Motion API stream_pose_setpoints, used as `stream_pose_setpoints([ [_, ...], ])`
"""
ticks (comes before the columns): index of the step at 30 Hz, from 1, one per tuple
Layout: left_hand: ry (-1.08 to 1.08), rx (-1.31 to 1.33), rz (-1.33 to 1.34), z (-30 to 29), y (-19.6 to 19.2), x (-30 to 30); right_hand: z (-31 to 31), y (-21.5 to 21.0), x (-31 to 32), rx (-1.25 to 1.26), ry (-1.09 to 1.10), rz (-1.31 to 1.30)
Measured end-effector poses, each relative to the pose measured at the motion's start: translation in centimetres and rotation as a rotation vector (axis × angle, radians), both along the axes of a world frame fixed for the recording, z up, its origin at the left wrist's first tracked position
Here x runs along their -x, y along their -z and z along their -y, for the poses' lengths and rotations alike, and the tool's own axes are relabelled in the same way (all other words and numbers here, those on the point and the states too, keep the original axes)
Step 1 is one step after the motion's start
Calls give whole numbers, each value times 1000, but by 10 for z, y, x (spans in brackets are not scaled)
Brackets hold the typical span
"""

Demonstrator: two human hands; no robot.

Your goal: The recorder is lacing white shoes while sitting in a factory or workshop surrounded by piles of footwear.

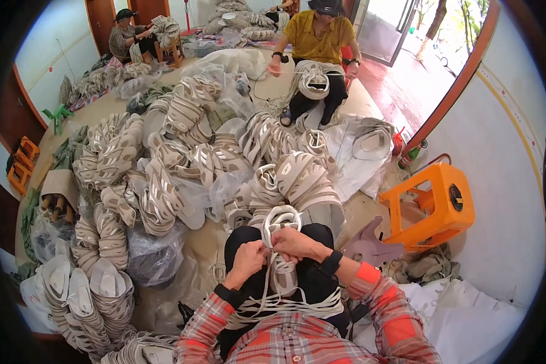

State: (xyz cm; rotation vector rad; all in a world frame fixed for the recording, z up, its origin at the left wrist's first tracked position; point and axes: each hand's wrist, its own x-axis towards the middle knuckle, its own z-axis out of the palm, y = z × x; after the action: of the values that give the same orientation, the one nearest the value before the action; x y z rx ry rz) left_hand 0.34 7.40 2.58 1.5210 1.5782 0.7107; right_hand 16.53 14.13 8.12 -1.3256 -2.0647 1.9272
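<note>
A beige and white shoe upper rests in my lap between my knees, its padded collar away from me and its toe toward me. My left hand is closed in a pinch at the left of the lacing opening, where a pale shoelace trails down. From the right, my right hand bends over the same opening, fingers closed on lace at the eyelets. The fingertips nearly meet, and they hide the exact grip. A bundle of off-white laces lies across my lap.
Piles of nested shoe uppers spread ahead and left, with more stacks near left. An orange stool stands at right, beside white sheeting. A co-worker in a yellow shirt sits opposite with a shoe upper; others sit farther back.
</note>
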Motion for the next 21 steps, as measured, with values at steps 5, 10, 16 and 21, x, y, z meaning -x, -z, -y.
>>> stream_pose_setpoints([
  [5, 6, -103, -95, 10, 7, 2, 7, -3, 3, -59, -32, -19],
  [10, -7, 162, 168, 5, -27, -1, 1, 6, -1, -20, 28, 20],
  [16, 154, 55, 565, 43, -35, 52, 0, -30, -36, -886, 201, 326],
  [21, -55, -278, 1242, 47, -63, 52, 10, 1, 3, 335, 616, -916],
])
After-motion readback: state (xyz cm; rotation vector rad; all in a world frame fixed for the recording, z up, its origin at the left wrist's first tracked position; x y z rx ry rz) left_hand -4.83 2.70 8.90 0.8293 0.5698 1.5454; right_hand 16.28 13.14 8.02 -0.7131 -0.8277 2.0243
